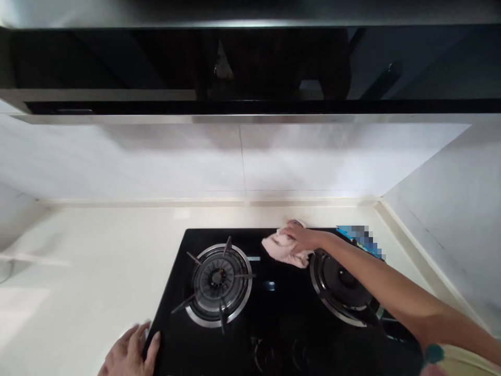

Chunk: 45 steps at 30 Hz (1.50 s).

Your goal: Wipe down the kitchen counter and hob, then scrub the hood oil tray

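In the head view, my right hand point(295, 236) presses a pale pink cloth point(278, 247) onto the back of a black glass gas stove point(282, 308). Its fingers are closed on the cloth, which lies bunched between the two burners. My right forearm crosses over the right burner point(338, 282) and partly hides it. At the front left corner, my left hand point(129, 351) rests astride the stove's edge, thumb on the glass and fingers on the counter side, holding nothing. The left burner point(217, 279) has its pan-support prongs in place.
A dark range hood point(250, 68) hangs low across the top. Pale counter point(97, 261) surrounds the stove, with a white tiled wall point(188, 162) behind. A blue-edged packet point(362, 241), partly blurred out, lies at the back right corner. Control knobs point(266, 356) sit at the front.
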Motion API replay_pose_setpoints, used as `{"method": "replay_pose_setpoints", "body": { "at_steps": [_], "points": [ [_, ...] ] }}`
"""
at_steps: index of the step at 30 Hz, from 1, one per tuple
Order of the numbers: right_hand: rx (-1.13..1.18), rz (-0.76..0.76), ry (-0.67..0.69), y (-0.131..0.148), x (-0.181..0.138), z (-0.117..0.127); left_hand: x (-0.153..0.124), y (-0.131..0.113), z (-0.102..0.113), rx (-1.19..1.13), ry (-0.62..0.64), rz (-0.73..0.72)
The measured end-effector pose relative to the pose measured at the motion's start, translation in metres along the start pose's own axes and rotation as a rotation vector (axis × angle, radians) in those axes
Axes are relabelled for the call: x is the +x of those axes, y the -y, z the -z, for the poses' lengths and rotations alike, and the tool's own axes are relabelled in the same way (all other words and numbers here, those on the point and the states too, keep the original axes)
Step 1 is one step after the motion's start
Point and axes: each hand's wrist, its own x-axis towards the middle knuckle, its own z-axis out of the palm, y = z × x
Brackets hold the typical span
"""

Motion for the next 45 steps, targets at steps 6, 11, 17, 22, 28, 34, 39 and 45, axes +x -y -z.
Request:
{"method": "replay_pose_setpoints", "body": {
  "at_steps": [6,11,17,22,28,34,39,45],
  "points": [
    [-0.289,0.104,0.015,0.028,-0.052,-0.058,-0.002,-0.001,-0.002,0.023,-0.015,-0.021],
    [-0.35,0.012,0.021,0.017,-0.024,-0.039,-0.003,-0.003,0.0,0.009,-0.018,-0.021],
    [-0.163,-0.127,-0.286,0.004,0.003,-0.002,-0.004,-0.008,0.005,-0.004,-0.019,-0.021],
    [-0.07,0.16,-0.135,0.042,-0.051,-0.069,-0.007,-0.011,0.008,-0.032,-0.013,-0.021],
    [-0.138,0.175,-0.255,0.092,-0.089,-0.162,-0.009,-0.01,0.006,-0.023,-0.01,-0.012],
    [-0.214,-0.054,-0.506,0.093,-0.023,-0.137,-0.009,-0.004,0.003,-0.016,-0.024,-0.027],
    [-0.257,-0.193,-0.58,0.103,0.027,-0.109,-0.009,0.0,-0.001,-0.001,-0.028,-0.021],
    [-0.164,-0.087,-0.605,0.116,0.105,-0.06,-0.008,0.002,-0.001,-0.018,-0.033,-0.014]
  ]
}}
